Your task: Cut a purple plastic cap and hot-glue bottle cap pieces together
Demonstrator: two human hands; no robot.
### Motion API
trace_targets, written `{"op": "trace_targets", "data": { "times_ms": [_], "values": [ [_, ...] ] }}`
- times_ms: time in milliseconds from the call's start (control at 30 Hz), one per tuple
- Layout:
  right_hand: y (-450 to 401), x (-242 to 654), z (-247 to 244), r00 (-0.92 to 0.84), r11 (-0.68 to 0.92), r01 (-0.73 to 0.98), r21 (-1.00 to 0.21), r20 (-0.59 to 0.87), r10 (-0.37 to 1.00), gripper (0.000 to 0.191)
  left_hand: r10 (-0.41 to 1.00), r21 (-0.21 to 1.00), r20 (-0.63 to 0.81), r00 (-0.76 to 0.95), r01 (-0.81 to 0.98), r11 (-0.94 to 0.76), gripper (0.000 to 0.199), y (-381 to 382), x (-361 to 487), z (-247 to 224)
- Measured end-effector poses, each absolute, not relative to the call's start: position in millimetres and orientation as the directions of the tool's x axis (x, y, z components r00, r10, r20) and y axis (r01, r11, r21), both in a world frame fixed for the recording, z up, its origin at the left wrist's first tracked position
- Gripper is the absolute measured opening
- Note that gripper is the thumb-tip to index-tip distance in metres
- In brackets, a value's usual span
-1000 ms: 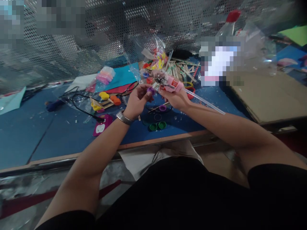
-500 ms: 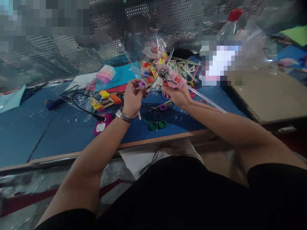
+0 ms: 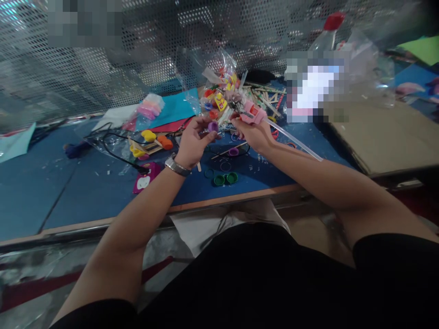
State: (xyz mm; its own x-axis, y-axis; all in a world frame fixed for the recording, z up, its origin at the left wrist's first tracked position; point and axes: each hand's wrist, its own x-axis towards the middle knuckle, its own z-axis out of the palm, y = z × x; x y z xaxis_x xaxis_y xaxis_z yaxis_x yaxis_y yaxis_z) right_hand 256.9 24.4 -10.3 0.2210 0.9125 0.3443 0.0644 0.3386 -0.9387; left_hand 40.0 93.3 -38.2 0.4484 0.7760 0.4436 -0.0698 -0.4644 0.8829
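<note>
Between the thumb and fingers of my left hand (image 3: pixel 194 140) is a small purple cap (image 3: pixel 213 127). My right hand (image 3: pixel 254 135) is wrapped round a pink glue gun (image 3: pixel 253 113), whose clear glue stick (image 3: pixel 293 139) sticks out over the forearm. The gun's front end points up and left, close to the purple cap but apart from it. On the blue table below lie another purple cap (image 3: pixel 233 151), a joined pair of green caps (image 3: pixel 225 179) and thin wooden sticks (image 3: pixel 229 150).
Behind the hands is a pile of sticks and colourful bits (image 3: pixel 270 98). A magenta box (image 3: pixel 146 177) with a black cable, yellow and orange caps (image 3: pixel 166 142) and blue paper (image 3: pixel 174 108) lie left. Cardboard (image 3: pixel 384 137) and a red-capped bottle (image 3: pixel 334 22) are right.
My left hand has moved slightly right with the purple cap, which now shows its round opening more. The glue gun has shifted only slightly.
</note>
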Motion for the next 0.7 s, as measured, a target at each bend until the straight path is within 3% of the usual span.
{"op": "trace_targets", "data": {
  "times_ms": [367, 700],
  "values": [
    [13.5, 250.8, -5.6, 0.090, 0.323, 0.030, -0.946, 0.325, 0.942, 0.049, 0.721, 0.893, 0.414, 0.555, -0.093, -0.441, 0.060, 83.7, 40.6, -32.6],
    [18.7, 252.9, -11.7, 0.120, 0.284, 0.087, -0.955, 0.293, 0.948, 0.031, 0.702, 0.880, 0.437, 0.563, -0.107, -0.462, 0.058, 78.8, 42.4, -26.6]
  ]
}}
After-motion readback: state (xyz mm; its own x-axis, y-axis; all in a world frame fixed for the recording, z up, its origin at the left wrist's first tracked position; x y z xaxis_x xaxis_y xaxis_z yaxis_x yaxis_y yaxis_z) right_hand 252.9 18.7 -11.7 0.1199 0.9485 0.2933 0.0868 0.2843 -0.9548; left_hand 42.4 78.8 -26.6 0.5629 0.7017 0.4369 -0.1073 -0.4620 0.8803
